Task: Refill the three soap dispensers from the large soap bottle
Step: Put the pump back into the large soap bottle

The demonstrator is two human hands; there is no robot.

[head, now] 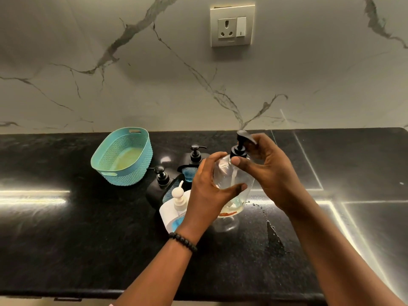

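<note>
From the head camera, the clear dispenser (231, 184) stands upright near the middle of the black desk (66, 228), its base touching the surface just right of the other bottles. Its long axis runs straight up, with the black pump (239, 146) at the top and the nozzle pointing to the far right.

The left hand (209, 188) wraps round the glass body from the left, thumb across the near face and fingers curled behind, so it holds the bottle steady. The right hand (267, 171) comes in from the right and sits higher: its thumb presses at the collar just under the pump, and its fingers curl round the far side of the pump head. Both hands are closed on the same bottle, one low on the body, one at the neck.

The bottle looks almost empty, with only a thin layer of liquid and a reddish trace at the bottom. I judge that the pump is about to be unscrewed, so what counts is the split grip: the twist goes round the upright axis at the top, while the lower hand resists it.

To the left stand two black dispensers (162, 173) (195, 154) and a white pump bottle (178, 202), well clear of the right hand. A teal basket (123, 155) sits further left.
</note>
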